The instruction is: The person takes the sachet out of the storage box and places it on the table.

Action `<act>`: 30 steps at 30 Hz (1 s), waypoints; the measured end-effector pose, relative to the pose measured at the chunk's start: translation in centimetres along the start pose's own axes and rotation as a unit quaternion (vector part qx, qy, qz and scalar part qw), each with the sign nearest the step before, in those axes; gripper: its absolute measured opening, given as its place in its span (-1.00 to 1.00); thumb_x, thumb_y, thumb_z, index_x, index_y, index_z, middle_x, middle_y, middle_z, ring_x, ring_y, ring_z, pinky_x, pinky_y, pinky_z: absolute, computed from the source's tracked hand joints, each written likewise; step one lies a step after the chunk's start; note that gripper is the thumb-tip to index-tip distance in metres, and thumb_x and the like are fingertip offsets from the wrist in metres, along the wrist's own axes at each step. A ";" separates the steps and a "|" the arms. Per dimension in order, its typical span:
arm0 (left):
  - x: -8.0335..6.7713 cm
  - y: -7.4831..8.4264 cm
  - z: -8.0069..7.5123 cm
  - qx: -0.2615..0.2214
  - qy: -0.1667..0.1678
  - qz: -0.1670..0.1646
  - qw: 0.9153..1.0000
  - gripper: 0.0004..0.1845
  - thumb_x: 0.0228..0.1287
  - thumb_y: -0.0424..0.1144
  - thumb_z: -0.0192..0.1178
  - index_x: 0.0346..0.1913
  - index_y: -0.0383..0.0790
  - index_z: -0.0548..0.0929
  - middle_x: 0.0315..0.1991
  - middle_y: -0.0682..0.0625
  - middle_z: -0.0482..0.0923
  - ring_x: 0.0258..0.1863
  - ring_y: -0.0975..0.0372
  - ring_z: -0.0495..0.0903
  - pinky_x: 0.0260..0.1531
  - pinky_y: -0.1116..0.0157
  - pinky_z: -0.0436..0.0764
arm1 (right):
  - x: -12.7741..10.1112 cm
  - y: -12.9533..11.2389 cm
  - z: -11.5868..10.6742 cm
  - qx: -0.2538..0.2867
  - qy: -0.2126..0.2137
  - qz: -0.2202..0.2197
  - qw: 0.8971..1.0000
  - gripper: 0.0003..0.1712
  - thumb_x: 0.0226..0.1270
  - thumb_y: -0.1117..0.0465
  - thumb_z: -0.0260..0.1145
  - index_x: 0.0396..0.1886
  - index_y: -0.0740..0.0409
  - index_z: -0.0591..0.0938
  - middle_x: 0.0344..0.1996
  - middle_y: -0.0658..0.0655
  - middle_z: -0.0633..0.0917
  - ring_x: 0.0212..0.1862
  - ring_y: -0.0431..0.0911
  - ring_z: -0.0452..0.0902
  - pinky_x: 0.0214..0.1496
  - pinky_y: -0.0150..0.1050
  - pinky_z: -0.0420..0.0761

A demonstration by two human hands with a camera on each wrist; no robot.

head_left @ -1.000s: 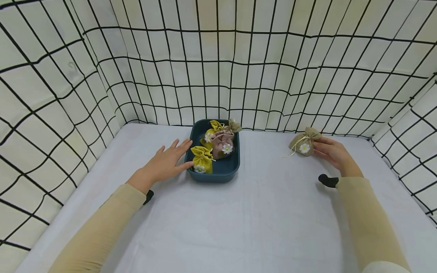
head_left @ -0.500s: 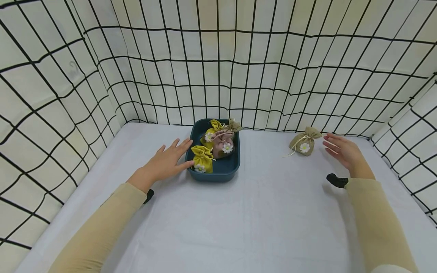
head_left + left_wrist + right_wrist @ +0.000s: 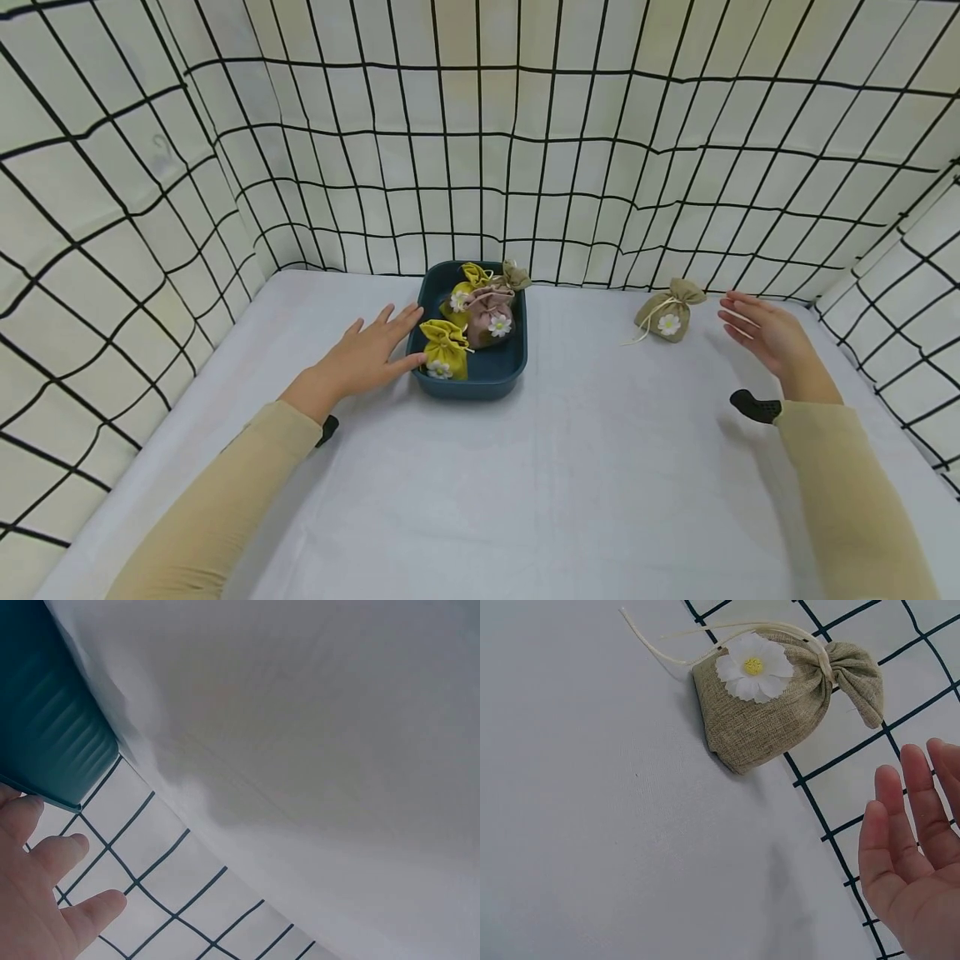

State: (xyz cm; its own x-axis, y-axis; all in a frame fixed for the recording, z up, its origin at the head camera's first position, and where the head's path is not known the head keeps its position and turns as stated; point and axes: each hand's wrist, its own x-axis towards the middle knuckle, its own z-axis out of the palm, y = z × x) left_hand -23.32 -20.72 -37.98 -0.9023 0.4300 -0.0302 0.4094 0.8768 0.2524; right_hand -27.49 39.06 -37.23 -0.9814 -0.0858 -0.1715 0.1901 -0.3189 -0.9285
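A dark teal bin [image 3: 483, 388] stands near the back of the table, left of centre. Inside it lie a yellow pouch [image 3: 447, 350] at the front left, a pinkish pouch [image 3: 489, 310], another yellow pouch [image 3: 455, 310] behind, and a beige pouch [image 3: 516, 275] at the back right. My left hand [image 3: 363, 357] rests at the bin's left rim, fingers spread straight. A beige drawstring pouch [image 3: 761, 697] with a white flower lies on the table at the right. My right hand [image 3: 772, 337] is just right of this pouch, apart from it, fingers extended and holding nothing.
Black grid netting [image 3: 517, 150] over pale walls encloses the white table [image 3: 570, 492] at the back and both sides. A black wrist piece [image 3: 753, 407] sticks out below my right sleeve.
My right hand has let go of the beige pouch and drawn away to the right. That pouch stays where it was. My left hand and the bin are practically unmoved.
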 end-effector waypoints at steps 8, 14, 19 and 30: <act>0.1 0.1 -0.1 0.001 0.001 0.003 1.000 -0.09 0.53 0.29 0.00 0.67 -0.15 -0.03 0.66 -0.09 -0.11 0.60 -0.17 -0.15 0.41 -0.40 -0.11 | -0.8 -0.5 1.0 -0.054 -0.018 -0.030 0.998 -0.77 0.61 0.26 0.18 -0.12 -0.04 0.77 -0.15 -0.09 0.77 -0.07 -0.24 0.71 -0.05 -0.39 0.68; 0.1 -0.1 0.0 0.003 0.000 0.002 1.000 -0.09 0.53 0.30 -0.01 0.68 -0.15 -0.04 0.66 -0.08 -0.12 0.60 -0.17 -0.15 0.41 -0.40 -0.10 | -1.6 -0.4 2.3 -0.047 -0.016 -0.058 0.997 -0.82 0.59 0.18 0.21 -0.06 0.03 0.74 -0.14 -0.04 0.76 -0.05 -0.22 0.70 -0.02 -0.40 0.67; 0.0 -0.1 0.1 0.004 0.001 0.001 1.000 -0.08 0.53 0.32 -0.03 0.68 -0.15 -0.05 0.66 -0.07 -0.12 0.61 -0.17 -0.15 0.41 -0.40 -0.10 | -2.3 -0.4 3.6 -0.020 -0.021 -0.082 0.996 -0.82 0.59 0.21 0.20 -0.04 0.08 0.72 -0.11 0.03 0.74 -0.04 -0.18 0.69 0.02 -0.38 0.67; 0.0 0.1 -0.1 0.002 -0.003 -0.001 1.000 -0.08 0.53 0.30 -0.01 0.67 -0.16 -0.04 0.66 -0.08 -0.11 0.60 -0.17 -0.15 0.41 -0.40 -0.10 | -3.1 -0.3 7.7 -0.020 -0.042 -0.114 0.992 -0.80 0.60 0.25 0.19 -0.03 0.12 0.73 -0.16 0.05 0.76 -0.07 -0.15 0.69 0.01 -0.37 0.67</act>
State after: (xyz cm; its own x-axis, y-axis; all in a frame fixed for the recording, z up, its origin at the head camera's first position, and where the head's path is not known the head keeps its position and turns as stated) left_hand -23.28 -20.64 -37.81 -0.9022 0.4299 -0.0355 0.4086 0.8780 0.2494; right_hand -24.34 32.12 -33.91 -0.9929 -0.0954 0.0711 -0.0394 -0.3007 -0.9529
